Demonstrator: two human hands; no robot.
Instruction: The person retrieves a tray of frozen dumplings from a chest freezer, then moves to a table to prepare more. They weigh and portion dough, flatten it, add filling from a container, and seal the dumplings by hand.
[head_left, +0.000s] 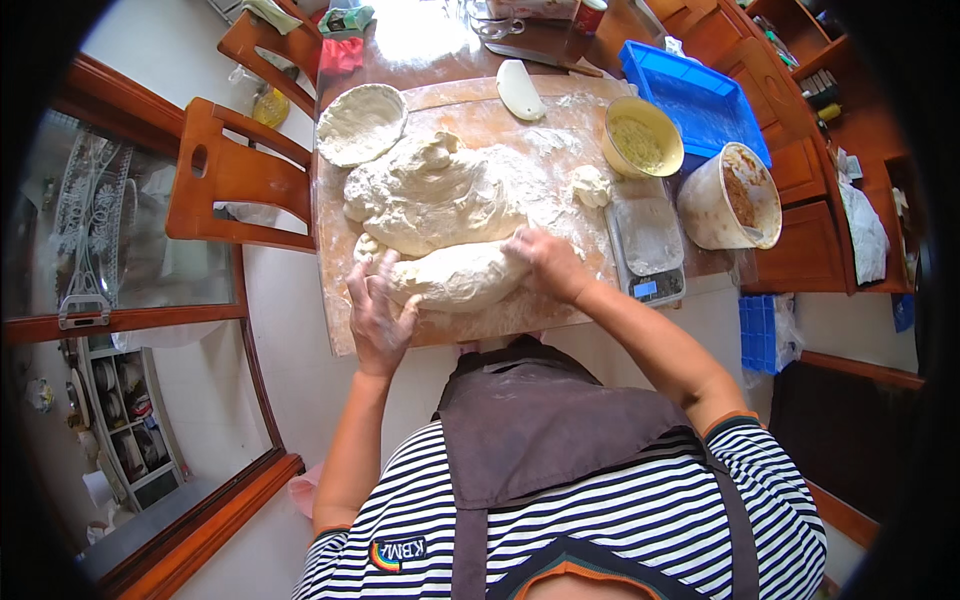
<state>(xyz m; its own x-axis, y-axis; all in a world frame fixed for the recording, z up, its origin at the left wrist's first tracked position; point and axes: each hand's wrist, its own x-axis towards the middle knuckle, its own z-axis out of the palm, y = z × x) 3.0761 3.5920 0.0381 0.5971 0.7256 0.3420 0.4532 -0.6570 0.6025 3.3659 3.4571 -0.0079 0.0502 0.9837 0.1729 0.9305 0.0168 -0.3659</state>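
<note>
A thick roll of pale dough (465, 279) lies along the near side of the floured wooden board (517, 324). My left hand (379, 315) grips its left end, thumb on the near side and fingers over the far side, slightly blurred. At the right end, the curled fingers of my right hand (551, 262) hold the dough; their tips are partly hidden. Just beyond the roll spreads a large, floury dough mass (435, 191). A small dough lump (592, 186) sits apart, to the right, next to a digital scale (649, 240).
Beyond the dough are a bowl of flour (364, 124), a white dough scraper (519, 91) and a knife (525, 53). At right stand a yellow bowl (643, 139), a tub of brown filling (731, 196) and a blue plastic tray (694, 94). A wooden chair (247, 176) adjoins the left edge.
</note>
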